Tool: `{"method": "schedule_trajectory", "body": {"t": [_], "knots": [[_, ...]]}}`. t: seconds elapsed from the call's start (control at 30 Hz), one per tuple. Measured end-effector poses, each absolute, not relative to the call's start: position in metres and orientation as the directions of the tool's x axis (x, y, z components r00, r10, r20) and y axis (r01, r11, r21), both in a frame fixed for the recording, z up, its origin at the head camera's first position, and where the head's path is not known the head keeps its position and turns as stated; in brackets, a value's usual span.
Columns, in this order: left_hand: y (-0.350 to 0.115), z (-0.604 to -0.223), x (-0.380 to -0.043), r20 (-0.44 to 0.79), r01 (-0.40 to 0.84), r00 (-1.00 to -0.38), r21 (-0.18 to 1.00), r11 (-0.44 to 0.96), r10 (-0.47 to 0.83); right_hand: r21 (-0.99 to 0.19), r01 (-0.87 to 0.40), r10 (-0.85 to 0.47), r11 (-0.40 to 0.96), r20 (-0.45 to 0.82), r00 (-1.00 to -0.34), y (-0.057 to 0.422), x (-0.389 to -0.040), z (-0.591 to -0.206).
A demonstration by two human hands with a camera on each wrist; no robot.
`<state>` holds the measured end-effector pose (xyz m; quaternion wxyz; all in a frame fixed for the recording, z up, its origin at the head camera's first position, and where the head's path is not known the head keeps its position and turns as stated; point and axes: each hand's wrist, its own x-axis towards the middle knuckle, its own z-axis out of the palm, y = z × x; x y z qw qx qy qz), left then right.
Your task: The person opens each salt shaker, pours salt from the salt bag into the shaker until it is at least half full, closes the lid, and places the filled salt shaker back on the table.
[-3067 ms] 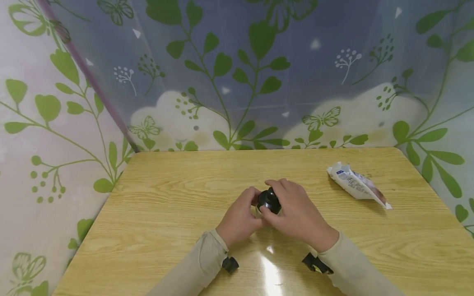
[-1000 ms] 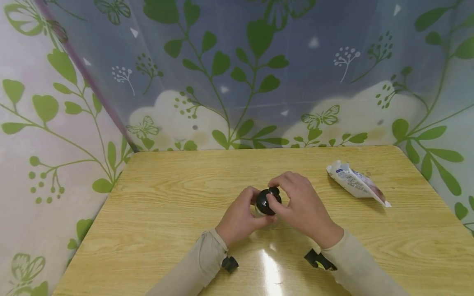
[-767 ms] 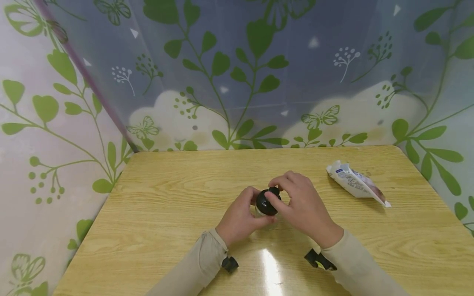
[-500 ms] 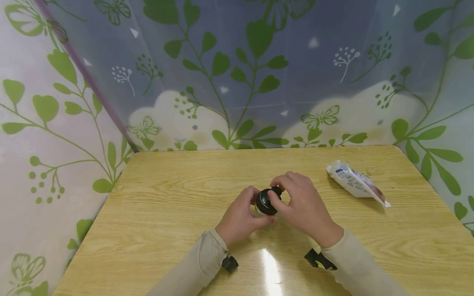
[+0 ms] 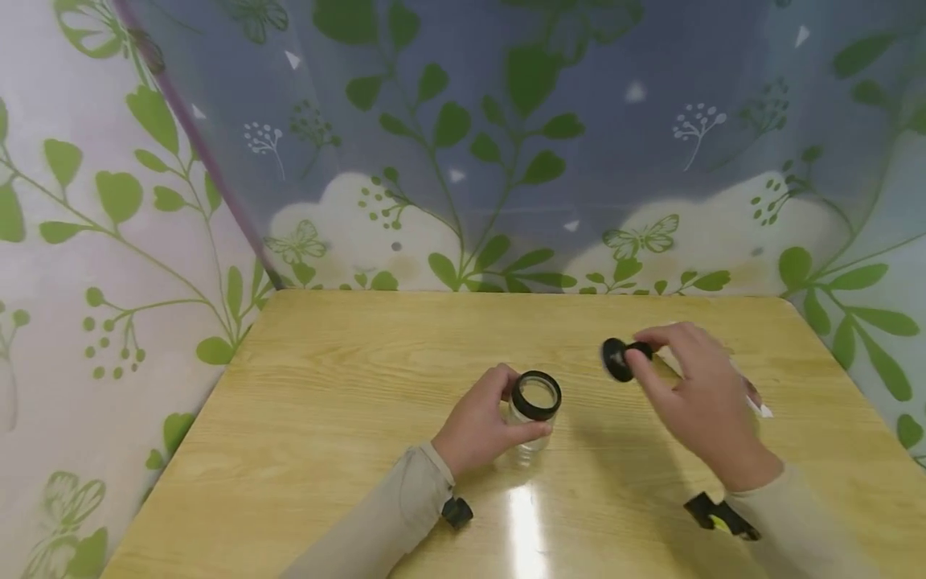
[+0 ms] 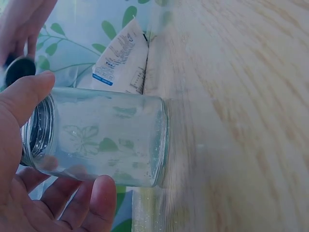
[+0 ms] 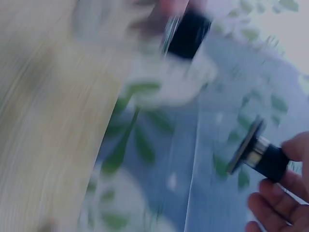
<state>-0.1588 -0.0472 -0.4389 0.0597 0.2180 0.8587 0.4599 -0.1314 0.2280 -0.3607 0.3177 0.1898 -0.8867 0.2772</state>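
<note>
A clear glass jar (image 5: 524, 456) with a black collar round its mouth stands upright on the table. My left hand (image 5: 485, 426) grips it near the top, thumb on one side and fingers on the other. Through the glass (image 6: 106, 135), the left wrist view shows no contents. To the right, above the table, my right hand (image 5: 698, 402) pinches the knob of a round black lid (image 5: 615, 359). The lid is tilted on its side, apart from the jar. In the right wrist view a silvery band shows between the lid's disc and its knob (image 7: 270, 162).
A white printed packet (image 6: 123, 63) lies behind my right hand, mostly hidden in the head view. The wooden table (image 5: 362, 346) meets a leaf-patterned backdrop (image 5: 405, 217) at its back and sides. A bright reflection lies on the tabletop near the front.
The lid has come off the jar. My right hand has carried it to the right, over towards the packet, while my left hand has kept its grip on the jar.
</note>
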Motion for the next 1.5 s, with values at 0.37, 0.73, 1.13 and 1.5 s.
{"method": "schedule_trajectory", "body": {"t": [0.37, 0.73, 1.13, 1.5], "knots": [[-0.041, -0.437, -0.158, 0.089, 0.322, -0.9, 0.796, 0.512, 0.426, -0.339, -0.075, 0.124, 0.938, 0.529, -0.84, 0.408, -0.121, -0.364], [-0.045, -0.436, -0.158, 0.116, 0.38, -0.879, 0.757, 0.532, 0.463, -0.265, 0.072, 0.136, 0.962, 0.232, -0.963, 0.463, -0.116, -0.422], [-0.043, -0.436, -0.158, 0.172, 0.451, -0.856, 0.709, 0.542, 0.488, -0.245, 0.097, 0.127, 0.965, 0.111, -0.986, 0.464, -0.116, -0.434], [-0.045, -0.434, -0.157, 0.142, 0.435, -0.858, 0.713, 0.55, 0.494, -0.234, 0.088, 0.118, 0.968, 0.118, -0.986, 0.458, -0.118, -0.435]]}}
